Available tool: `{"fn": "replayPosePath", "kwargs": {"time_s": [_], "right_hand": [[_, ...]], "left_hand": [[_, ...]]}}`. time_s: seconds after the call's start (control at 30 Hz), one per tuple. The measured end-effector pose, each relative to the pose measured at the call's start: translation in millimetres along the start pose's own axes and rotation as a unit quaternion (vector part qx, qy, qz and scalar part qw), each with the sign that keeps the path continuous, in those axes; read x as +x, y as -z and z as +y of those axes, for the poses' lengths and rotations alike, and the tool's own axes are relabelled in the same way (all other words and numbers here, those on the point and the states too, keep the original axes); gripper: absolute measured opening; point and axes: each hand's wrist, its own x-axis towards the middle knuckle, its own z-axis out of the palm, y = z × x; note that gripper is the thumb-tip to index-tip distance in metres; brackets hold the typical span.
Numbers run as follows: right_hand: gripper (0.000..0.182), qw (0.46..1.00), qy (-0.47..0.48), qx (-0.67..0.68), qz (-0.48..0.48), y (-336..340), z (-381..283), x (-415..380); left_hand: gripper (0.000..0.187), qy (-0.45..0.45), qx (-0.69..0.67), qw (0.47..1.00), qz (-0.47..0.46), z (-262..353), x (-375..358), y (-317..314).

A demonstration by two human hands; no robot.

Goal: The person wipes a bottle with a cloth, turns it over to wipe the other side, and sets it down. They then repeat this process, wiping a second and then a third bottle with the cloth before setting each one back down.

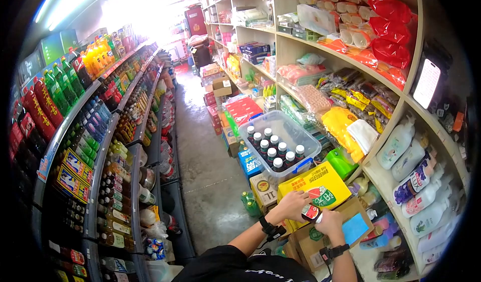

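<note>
A small dark bottle with a red label (310,212) lies tilted between my two hands, above the boxes in front of me. My left hand (294,204) is closed at its upper left end. My right hand (330,225) wraps round the lower right end, where a bit of white shows; the fingers partly hide both ends. Just beyond them is a yellow carton (328,177) with a watermelon picture. Behind it, a clear plastic tub (306,134) holds several dark bottles with white caps (282,146), standing upright. A blue square (354,228) lies on an open cardboard box (320,254) by my right hand.
Drink shelves (117,116) line the left side of a narrow aisle floor (200,176). Wooden shelves (345,56) on the right carry packaged goods and pump bottles (396,149). A lit phone (427,84) stands there. Green bottles (250,204) are on the floor beside the cartons.
</note>
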Motion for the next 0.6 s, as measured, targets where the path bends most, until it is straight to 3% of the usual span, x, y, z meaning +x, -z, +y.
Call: {"fn": "replayPosePath", "kwargs": {"time_s": [0.6], "right_hand": [[0.027, 1.000, -0.004, -0.016, -0.007, -6.8, 3.0, 1.8]], "left_hand": [[0.062, 0.002, -0.009, 1.000, 0.014, -1.0, -3.1, -5.8]]}}
